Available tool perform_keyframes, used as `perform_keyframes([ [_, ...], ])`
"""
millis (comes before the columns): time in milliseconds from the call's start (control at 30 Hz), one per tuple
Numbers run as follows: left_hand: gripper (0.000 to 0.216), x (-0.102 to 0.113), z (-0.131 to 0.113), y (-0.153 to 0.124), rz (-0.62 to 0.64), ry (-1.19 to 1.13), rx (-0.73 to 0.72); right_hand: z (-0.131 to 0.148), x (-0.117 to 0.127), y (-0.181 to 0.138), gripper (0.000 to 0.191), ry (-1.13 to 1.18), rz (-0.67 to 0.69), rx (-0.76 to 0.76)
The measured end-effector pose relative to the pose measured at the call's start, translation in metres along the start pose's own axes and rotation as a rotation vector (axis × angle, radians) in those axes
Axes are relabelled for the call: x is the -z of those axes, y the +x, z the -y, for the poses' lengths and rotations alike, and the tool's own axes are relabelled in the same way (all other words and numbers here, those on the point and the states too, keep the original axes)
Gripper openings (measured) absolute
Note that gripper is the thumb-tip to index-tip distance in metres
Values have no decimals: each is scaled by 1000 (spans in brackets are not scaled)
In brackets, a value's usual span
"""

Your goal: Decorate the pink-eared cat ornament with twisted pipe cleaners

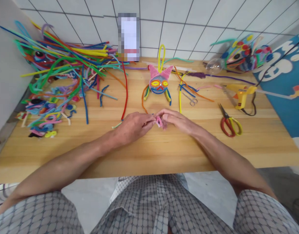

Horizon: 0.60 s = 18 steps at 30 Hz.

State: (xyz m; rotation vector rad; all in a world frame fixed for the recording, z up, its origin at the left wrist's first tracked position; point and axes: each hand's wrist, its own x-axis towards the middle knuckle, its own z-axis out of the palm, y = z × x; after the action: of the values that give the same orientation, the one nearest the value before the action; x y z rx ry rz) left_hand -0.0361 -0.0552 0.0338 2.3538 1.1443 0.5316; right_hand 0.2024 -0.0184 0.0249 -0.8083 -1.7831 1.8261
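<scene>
Between my two hands is a small coiled piece of pink pipe cleaner [159,122], just above the wooden table. My left hand [137,126] pinches its left side with thumb and fingertips. From the right, my right hand [175,120] closes its fingers on the same piece; its fingertips are slightly blurred. Beyond my hands sits a pipe-cleaner ornament [159,84] with pink pointed ears, yellow-and-orange eyes and a yellow loop on top. A red pipe cleaner [126,91] lies left of the ornament, and a yellow pipe cleaner [180,97] lies right of it.
Loose pipe cleaners [73,55] and coiled scraps [47,113] pile up on the left. To the right are scissors [229,122], small scissors [190,99] and a yellow glue gun [243,94] with a cord. A phone [129,37] leans on the tiled wall. Decorated balls [244,55] stand back right.
</scene>
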Motion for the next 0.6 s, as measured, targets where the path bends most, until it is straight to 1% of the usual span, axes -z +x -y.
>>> perform_keyframes([
  [67, 24, 0, 1, 0, 20, -20, -17, 4, 5, -2, 27, -92, 72, -24],
  [133, 25, 0, 1, 0, 43, -47, -45, 11, 8, -4, 23, -246, 147, -35],
  [200, 26, 1, 1, 0, 60, -75, -73, 18, 9, -6, 23, -382, 201, -30],
  [267, 28, 3, 0, 0, 90, -89, -104, 23, 9, -7, 28, -450, 234, -24],
  [400, 30, 9, -7, 1, 217, -125, -174, 24, 5, -7, 35, -441, 317, -58],
  [500, 32, 13, -11, 0, 295, -173, -201, 23, 0, -8, 34, -412, 375, -117],
  [567, 35, 14, -11, 0, 303, -199, -222, 21, -4, -10, 32, -367, 364, -127],
  [600, 35, 15, -10, 0, 293, -207, -226, 20, -7, -11, 32, -340, 328, -108],
])
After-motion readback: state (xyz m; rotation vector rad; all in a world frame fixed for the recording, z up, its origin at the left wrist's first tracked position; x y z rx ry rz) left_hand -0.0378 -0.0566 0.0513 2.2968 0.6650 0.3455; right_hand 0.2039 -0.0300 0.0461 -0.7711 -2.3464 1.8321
